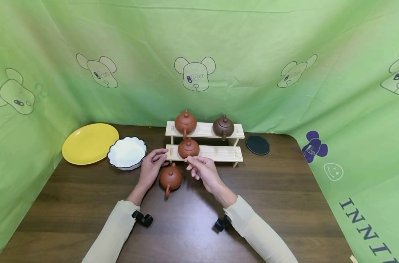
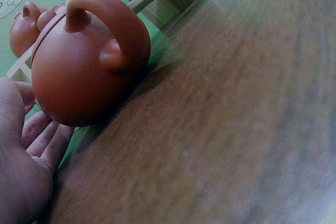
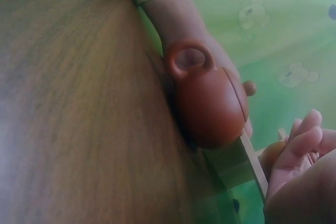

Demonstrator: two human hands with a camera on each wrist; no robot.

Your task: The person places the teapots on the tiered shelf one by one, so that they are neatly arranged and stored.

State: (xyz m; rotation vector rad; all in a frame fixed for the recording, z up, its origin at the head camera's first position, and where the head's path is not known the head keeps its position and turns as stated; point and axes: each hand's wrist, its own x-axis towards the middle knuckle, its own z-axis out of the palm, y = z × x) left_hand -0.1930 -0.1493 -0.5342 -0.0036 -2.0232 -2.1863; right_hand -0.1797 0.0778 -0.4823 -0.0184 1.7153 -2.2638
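Observation:
A small reddish-brown clay teapot (image 1: 188,148) sits on the lower tier of a pale wooden two-tier stand (image 1: 216,153). My right hand (image 1: 204,171) is at its near side, thumb and forefinger pinching its handle, which they mostly hide. My left hand (image 1: 151,168) rests at the left end of the lower tier, fingers fairly straight. Another reddish-brown teapot (image 1: 171,178) stands on the table between my hands, handle towards me; in the left wrist view this teapot (image 2: 89,72) covers part of the left hand (image 2: 26,150).
On the upper tier are a reddish-brown teapot (image 1: 185,123) and a dark brown teapot (image 1: 223,126). Left of the stand lie a white scalloped bowl (image 1: 127,152) and a yellow plate (image 1: 87,144). A black round coaster (image 1: 257,145) lies to the right. Green cloth (image 1: 196,44) hangs behind.

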